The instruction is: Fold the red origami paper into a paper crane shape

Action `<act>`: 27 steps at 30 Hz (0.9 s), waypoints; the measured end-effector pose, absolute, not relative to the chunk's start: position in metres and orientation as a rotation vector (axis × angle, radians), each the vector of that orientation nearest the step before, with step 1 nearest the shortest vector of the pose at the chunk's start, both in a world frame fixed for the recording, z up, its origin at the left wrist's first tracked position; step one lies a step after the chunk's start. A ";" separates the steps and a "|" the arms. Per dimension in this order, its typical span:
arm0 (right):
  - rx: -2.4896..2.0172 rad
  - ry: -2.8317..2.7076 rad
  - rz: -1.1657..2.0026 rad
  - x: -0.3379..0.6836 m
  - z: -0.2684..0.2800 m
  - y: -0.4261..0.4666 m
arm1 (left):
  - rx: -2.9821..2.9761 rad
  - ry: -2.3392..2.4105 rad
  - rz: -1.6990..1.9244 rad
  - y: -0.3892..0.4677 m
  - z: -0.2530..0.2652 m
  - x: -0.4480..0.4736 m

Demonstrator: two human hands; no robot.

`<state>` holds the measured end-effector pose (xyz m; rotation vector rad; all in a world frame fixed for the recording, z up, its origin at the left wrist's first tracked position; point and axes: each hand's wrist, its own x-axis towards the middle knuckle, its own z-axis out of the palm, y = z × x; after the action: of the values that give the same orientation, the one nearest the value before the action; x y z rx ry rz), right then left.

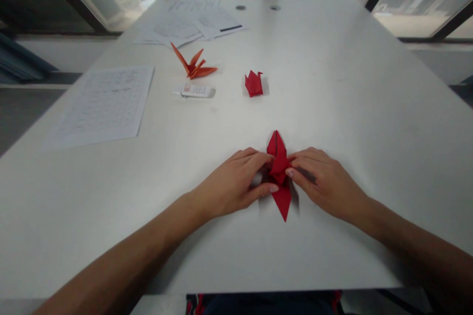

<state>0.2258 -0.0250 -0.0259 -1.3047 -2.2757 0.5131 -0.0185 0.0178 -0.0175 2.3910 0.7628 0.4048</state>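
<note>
The left hand (pixel 234 182) curves in from 9 o'clock, its thumb laid near the lower point of a red origami piece (pixel 280 165) and its fingers by the central folds; the fingertips are partly hidden, so I cannot tell whether they pinch or merely brace. The right hand (pixel 328 182), at 3 o'clock, pinches the piece's right-hand flap between thumb and forefinger. Working from opposite sides probably keeps the paper from sliding or twisting while leaving its folds in sight. The piece lies on the near part of the worktop (pixel 351 108), its long points at 12 and 6 o'clock, within easy reach of both hands. Outward from it, a small red paper crane (pixel 253 84) stands towards 11 o'clock, and an orange paper crane (pixel 194 70) with a white labelled tube (pixel 197 90) just nearer sit between 10 and 11, presumably kept out of the fingers' way. Farther out, a printed sheet (pixel 107 103) lies at 10 and overlapping papers (pixel 185 22) at 11, likewise well apart from the folding.
</note>
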 end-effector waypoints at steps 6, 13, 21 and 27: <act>-1.239 -2.278 0.527 0.229 -0.031 -0.022 | 2.373 0.687 0.415 0.022 -0.019 -0.017; -1.247 -2.341 0.556 0.230 -0.027 -0.022 | 2.288 0.749 0.462 0.021 -0.021 -0.017; -1.151 -2.409 0.508 0.233 -0.026 -0.022 | 2.371 0.603 0.409 0.023 -0.013 -0.021; -1.048 -2.592 0.480 0.241 -0.015 -0.020 | 2.485 0.481 0.312 0.024 -0.002 -0.028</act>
<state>0.2410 -0.0199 -0.0150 -1.0480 -2.5922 0.4796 -0.0278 0.0243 -0.0017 2.4845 0.4812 0.3125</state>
